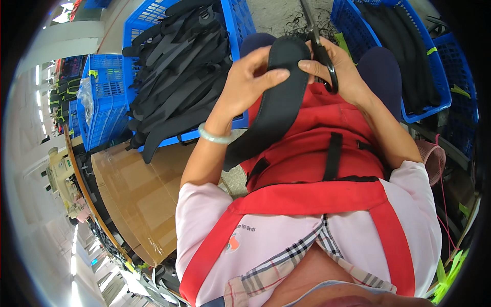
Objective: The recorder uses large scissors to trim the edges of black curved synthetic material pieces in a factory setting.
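A long black padded strap (282, 100) with a rounded end and stitching along its edge lies across my lap, its lower end hanging to the left. My left hand (250, 79) grips it near the rounded end, thumb on top. My right hand (343, 71) has a pair of scissors (321, 53) with black handles hooked in it, the blades pointing away from me. The right thumb also presses on the strap's right edge. Fingers beneath the strap are partly hidden.
To the left, a blue crate (134, 25) is heaped with similar black straps (184, 66), beside a cardboard box (146, 192). Another blue crate (437, 110) at the right holds long black pieces (401, 56). Dark scraps (291, 25) litter the floor ahead. A red apron (312, 197) covers my lap.
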Demonstrator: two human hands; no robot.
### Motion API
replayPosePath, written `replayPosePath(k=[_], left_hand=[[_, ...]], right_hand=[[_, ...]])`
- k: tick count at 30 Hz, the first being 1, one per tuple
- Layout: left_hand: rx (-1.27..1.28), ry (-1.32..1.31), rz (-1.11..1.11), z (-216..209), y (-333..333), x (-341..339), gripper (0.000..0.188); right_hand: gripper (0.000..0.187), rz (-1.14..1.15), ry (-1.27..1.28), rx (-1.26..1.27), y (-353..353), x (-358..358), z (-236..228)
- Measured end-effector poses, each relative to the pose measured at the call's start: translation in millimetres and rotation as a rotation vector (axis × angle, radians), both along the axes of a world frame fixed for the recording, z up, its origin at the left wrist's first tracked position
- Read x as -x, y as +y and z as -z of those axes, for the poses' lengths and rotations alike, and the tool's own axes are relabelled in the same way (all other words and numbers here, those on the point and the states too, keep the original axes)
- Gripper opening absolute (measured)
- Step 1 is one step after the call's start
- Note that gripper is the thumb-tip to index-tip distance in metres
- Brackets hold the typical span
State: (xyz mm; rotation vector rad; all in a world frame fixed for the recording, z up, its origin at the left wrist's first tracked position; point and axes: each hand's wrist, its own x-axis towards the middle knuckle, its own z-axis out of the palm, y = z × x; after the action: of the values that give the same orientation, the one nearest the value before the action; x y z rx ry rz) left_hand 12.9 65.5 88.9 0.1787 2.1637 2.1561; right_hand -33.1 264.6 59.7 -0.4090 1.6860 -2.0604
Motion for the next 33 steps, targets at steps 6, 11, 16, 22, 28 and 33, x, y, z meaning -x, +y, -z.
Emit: replayPosePath(k=[6,11,16,22,28,33], left_hand=[[-0.034,-0.083,0.142,-2,7,19,0.033],[0.489,0.395,-0.088,6,40,10,0.062],[0.35,0.587,0.069,-36,52,-38,0.022],[-0.039,-0.313,0.207,14,52,-50,0.012],[0.183,0.039,0.531,44,70,-50,0.034],[-0.327,0.067,-0.095,37,53,-24,0.083]], right_hand=[[0.026,0.036,0.006,-0.011,3,-2,-17],[0.022,-0.126,0.032,-0.171,11,13,-10],[0.021,0.163,-0.238,0.302,36,25,-12],[0.03,0.202,-0.188,0.477,33,23,-7],[0.025,0.315,-0.121,0.659,72,56,-6],[0.014,0.358,-0.355,0.892,88,61,6]])
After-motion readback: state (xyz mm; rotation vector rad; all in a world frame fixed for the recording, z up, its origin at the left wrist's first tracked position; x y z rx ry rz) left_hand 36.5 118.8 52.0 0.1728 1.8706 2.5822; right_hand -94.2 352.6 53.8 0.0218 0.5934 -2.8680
